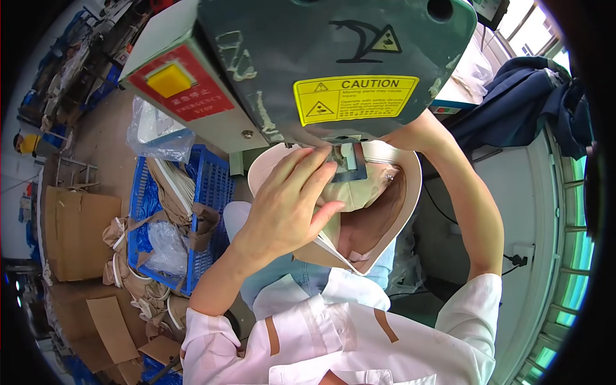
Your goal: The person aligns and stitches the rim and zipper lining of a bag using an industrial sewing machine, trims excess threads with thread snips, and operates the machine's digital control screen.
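A beige bag-like piece with white edging (pixel 410 212) sits open over my lap, under the head of a grey-green machine (pixel 269 38). Inside it show a pale lining (pixel 350 196) and a brownish inner wall. My left hand (pixel 285 199) lies over its left side, fingers stretched out and thumb apart, fingertips beside a small metal plate (pixel 350 163) below the machine head. My right hand (pixel 404 135) reaches behind the machine's right edge by the far rim of the piece. Its fingers are hidden, so what it grips cannot be seen.
A yellow emergency stop button (pixel 170 79) is on the machine's left box. At left, a blue crate (pixel 212 179) holds beige pieces and plastic, near cardboard boxes (pixel 86 231). Dark cloth (pixel 513 96) hangs at right, above a plug and cable (pixel 516 260).
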Motion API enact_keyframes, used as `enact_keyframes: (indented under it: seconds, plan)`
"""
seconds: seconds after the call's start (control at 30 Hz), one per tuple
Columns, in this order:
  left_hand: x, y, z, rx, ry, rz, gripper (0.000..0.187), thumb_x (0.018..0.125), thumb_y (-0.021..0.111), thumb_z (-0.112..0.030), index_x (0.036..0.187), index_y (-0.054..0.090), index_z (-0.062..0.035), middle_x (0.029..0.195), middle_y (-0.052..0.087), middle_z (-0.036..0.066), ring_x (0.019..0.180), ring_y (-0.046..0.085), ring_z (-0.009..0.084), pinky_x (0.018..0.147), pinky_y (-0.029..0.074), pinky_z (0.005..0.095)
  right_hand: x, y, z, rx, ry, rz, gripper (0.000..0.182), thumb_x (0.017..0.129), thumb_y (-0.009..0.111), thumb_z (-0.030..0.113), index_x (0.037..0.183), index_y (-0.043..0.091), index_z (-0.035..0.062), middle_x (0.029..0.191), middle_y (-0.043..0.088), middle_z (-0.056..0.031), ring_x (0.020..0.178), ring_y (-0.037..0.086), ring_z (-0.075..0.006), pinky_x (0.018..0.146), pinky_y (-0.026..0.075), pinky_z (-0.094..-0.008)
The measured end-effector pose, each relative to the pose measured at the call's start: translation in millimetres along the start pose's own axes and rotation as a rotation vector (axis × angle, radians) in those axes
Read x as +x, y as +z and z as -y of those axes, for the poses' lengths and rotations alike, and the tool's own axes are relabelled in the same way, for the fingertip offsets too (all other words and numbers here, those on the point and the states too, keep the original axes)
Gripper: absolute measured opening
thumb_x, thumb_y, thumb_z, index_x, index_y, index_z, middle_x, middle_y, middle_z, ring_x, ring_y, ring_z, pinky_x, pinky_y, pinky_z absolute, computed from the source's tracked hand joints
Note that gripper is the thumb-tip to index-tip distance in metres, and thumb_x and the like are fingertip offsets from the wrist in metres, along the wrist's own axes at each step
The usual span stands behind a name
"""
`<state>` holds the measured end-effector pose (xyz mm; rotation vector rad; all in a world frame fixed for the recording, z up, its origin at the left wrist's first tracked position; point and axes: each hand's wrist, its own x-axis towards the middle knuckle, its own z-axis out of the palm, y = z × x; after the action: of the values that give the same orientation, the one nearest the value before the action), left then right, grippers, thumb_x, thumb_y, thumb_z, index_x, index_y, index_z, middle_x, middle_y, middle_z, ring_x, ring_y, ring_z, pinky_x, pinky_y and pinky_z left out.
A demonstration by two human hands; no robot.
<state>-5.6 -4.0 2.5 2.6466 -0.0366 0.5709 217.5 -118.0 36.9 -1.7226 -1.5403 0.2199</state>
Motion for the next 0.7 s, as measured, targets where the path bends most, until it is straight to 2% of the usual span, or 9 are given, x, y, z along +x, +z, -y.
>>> enact_keyframes:
  seconds: [0.1, 0.13, 0.2, 0.3, 0.4, 0.5, 0.53, 0.6, 0.7]
  plan:
    - [4.5, 0.6, -0.9, -0.024, 0.006, 0.018, 0.052, 0.073, 0.079, -0.019, 0.116, 0.058, -0.0012, 0.135, 0.054, 0.014, 0.123, 0.051, 0.0366, 0.102, 0.044, 0.0438, 2.0, 10.2, -0.8, 0.118, 0.13, 0.105, 0.029, 0.07, 0.077, 0.004, 0.097, 0.067, -0.0006, 0.094, 0.069, -0.0137, 0.069, 0.065, -0.0214, 0.064, 0.054, -0.033]
    - [5.1, 0.5, -0.2, -0.022, 0.006, 0.021, 0.052, 0.073, 0.079, -0.019, 0.116, 0.058, -0.0012, 0.135, 0.054, 0.014, 0.123, 0.051, 0.0366, 0.102, 0.044, 0.0438, -0.6, 18.4, -8.0, 0.07, -0.03, -0.008, 0.03, 0.07, 0.077, 0.003, 0.097, 0.066, -0.0014, 0.091, 0.068, -0.0127, 0.066, 0.064, -0.0199, 0.062, 0.054, -0.0325]
    - [6.2, 0.4, 0.8, -0.034, 0.004, 0.038, 0.052, 0.072, 0.079, -0.019, 0.116, 0.058, -0.0024, 0.135, 0.055, 0.013, 0.122, 0.051, 0.0367, 0.101, 0.045, 0.0439, -1.2, 22.5, -6.7, 0.022, -0.189, -0.123, 0.031, 0.07, 0.077, 0.002, 0.098, 0.065, -0.0021, 0.088, 0.068, -0.0117, 0.063, 0.064, -0.0184, 0.061, 0.054, -0.032]
    - [7.5, -1.1, -0.1, -0.028, 0.003, 0.051, 0.052, 0.072, 0.079, -0.019, 0.116, 0.058, -0.0027, 0.135, 0.055, 0.013, 0.121, 0.051, 0.0371, 0.1, 0.045, 0.044, -0.3, 20.9, 0.8, 0.172, 0.125, -0.038, 0.037, 0.07, 0.077, 0.002, 0.104, 0.063, -0.0026, 0.086, 0.067, -0.011, 0.067, 0.064, -0.0167, 0.06, 0.055, -0.0321]
    - [8.5, -0.1, 0.1, -0.01, 0.009, 0.061, 0.052, 0.071, 0.079, -0.019, 0.115, 0.057, -0.0028, 0.135, 0.055, 0.012, 0.119, 0.052, 0.0375, 0.099, 0.045, 0.0442, -0.2, 22.1, -1.4, 0.165, 0.087, -0.103, 0.042, 0.07, 0.077, 0.001, 0.108, 0.061, -0.0022, 0.086, 0.067, -0.0103, 0.067, 0.064, -0.0148, 0.059, 0.055, -0.0316]
    - [9.5, -1.0, 0.6, -0.031, 0.006, 0.065, 0.052, 0.071, 0.08, -0.019, 0.114, 0.057, -0.003, 0.135, 0.056, 0.012, 0.119, 0.052, 0.0381, 0.098, 0.046, 0.0445, 1.1, 17.7, 4.0, 0.306, 0.303, -0.012, 0.037, 0.069, 0.076, 0.0, 0.104, 0.062, -0.0027, 0.087, 0.067, -0.0131, 0.067, 0.065, -0.0175, 0.059, 0.055, -0.0324]
    - [9.5, -1.0, 0.9, -0.03, 0.007, 0.066, 0.052, 0.071, 0.08, -0.019, 0.114, 0.057, -0.003, 0.135, 0.056, 0.012, 0.119, 0.052, 0.0381, 0.098, 0.046, 0.0445, 0.7, 19.2, -4.1, 0.186, 0.135, -0.015, 0.034, 0.07, 0.074, 0.0, 0.102, 0.062, -0.0028, 0.085, 0.068, -0.0138, 0.067, 0.066, -0.0198, 0.06, 0.055, -0.0336]
    - [9.2, -0.6, 1.8, -0.021, 0.025, 0.061, 0.052, 0.07, 0.08, -0.018, 0.114, 0.057, -0.0032, 0.134, 0.056, 0.011, 0.118, 0.052, 0.0385, 0.098, 0.046, 0.0448, 2.6, 17.4, -8.7, 0.065, -0.031, -0.021, 0.031, 0.07, 0.073, -0.001, 0.099, 0.062, -0.0029, 0.082, 0.068, -0.0144, 0.067, 0.067, -0.0221, 0.061, 0.055, -0.0347]
    - [8.9, -0.6, 1.8, -0.025, 0.044, 0.056, 0.052, 0.069, 0.08, -0.017, 0.114, 0.058, -0.0031, 0.133, 0.056, 0.012, 0.118, 0.052, 0.0387, 0.098, 0.046, 0.0451, 6.7, 12.7, -8.1, 0.085, -0.015, 0.12, 0.024, 0.072, 0.07, 0.002, 0.096, 0.064, -0.0017, 0.076, 0.067, -0.0144, 0.071, 0.068, -0.0259, 0.065, 0.054, -0.037]
